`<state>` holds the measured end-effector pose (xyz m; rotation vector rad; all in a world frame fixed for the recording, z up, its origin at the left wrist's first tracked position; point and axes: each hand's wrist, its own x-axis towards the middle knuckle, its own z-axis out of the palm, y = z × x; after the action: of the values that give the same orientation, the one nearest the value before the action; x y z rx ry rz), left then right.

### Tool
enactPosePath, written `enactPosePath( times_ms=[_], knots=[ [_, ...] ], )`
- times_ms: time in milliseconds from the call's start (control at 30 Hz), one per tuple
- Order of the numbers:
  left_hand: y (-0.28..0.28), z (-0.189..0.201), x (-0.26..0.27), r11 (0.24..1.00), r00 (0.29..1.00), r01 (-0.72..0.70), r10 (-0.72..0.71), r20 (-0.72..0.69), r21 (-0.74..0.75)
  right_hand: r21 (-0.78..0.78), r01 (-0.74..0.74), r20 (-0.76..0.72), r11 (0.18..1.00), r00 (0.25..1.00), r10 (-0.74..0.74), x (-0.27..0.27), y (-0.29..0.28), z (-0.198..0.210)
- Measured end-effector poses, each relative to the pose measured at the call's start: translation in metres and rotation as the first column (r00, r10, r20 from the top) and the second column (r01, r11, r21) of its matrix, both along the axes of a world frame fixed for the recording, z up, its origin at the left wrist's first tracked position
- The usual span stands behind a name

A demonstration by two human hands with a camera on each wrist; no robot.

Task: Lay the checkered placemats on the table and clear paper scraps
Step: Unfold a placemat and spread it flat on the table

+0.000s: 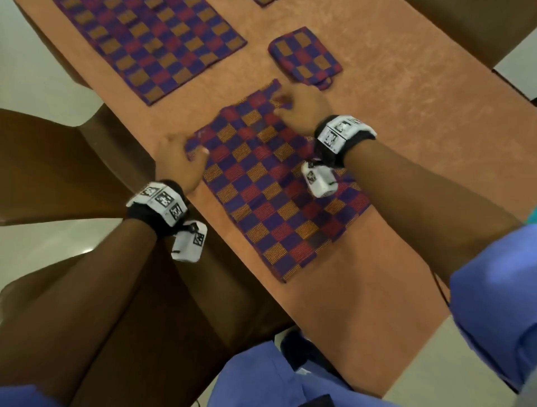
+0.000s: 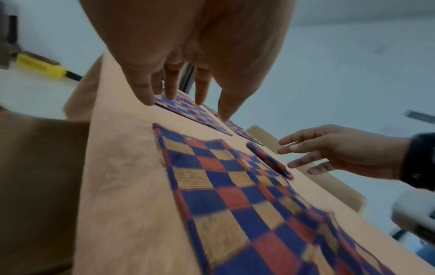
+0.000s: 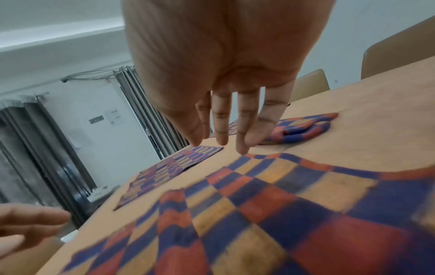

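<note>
A purple, red and orange checkered placemat (image 1: 276, 186) lies spread on the brown table (image 1: 406, 116) in front of me, its far edge slightly rippled. My left hand (image 1: 186, 154) is at its far left corner, fingers straight, thumb on the cloth. My right hand (image 1: 290, 104) is at the far right corner, and the right wrist view shows its straight fingertips (image 3: 242, 148) touching down by the mat's far edge (image 3: 270, 158). A second placemat (image 1: 151, 43) lies flat further along the table. A folded placemat (image 1: 305, 58) sits just beyond my right hand. No paper scraps show.
Brown chairs (image 1: 58, 162) stand along the table's left edge, and another chair (image 1: 465, 23) is at the far right. A corner of one more checkered piece (image 1: 263, 2) shows at the top. A yellow object (image 2: 40, 65) lies on the floor.
</note>
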<state>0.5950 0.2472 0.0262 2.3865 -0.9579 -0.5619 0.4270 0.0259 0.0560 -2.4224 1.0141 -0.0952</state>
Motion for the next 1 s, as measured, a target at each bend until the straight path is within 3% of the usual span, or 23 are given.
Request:
enactPosePath(
  times_ms=[100,233,367,467,667,833,1000],
  knots=[
    [0.026,-0.014,-0.053,0.989,0.989,0.146,-0.146,0.018,0.005,0.015,0.027,0.001,1.0,1.0,-0.027,-0.059,0.005,-0.013],
    [0.07,-0.015,-0.138,0.994,0.981,0.076,-0.06,-0.185,0.08,0.135,0.159,-0.078,0.978,0.986,-0.15,-0.15,0.009,-0.03],
    [0.107,-0.022,-0.195,0.994,0.941,0.018,0.021,-0.337,0.111,0.349,0.174,-0.014,0.921,0.983,-0.181,-0.21,0.018,-0.044],
    [0.119,-0.019,-0.22,0.999,0.911,0.002,0.02,-0.413,0.051,0.343,0.191,0.051,0.92,0.974,-0.221,-0.225,0.02,-0.047],
    [0.115,-0.016,-0.232,0.992,0.861,0.056,-0.106,-0.498,-0.115,0.496,0.178,0.087,0.85,0.964,-0.252,-0.237,0.022,-0.037],
    [0.108,-0.008,-0.234,0.979,0.841,0.002,-0.111,-0.529,-0.202,0.363,0.096,0.153,0.927,0.975,-0.161,-0.239,0.021,-0.022],
    [0.103,0.0,-0.242,0.96,0.769,-0.156,-0.029,-0.638,-0.232,0.32,0.078,0.191,0.944,0.971,-0.145,-0.234,0.021,-0.008]
  ],
)
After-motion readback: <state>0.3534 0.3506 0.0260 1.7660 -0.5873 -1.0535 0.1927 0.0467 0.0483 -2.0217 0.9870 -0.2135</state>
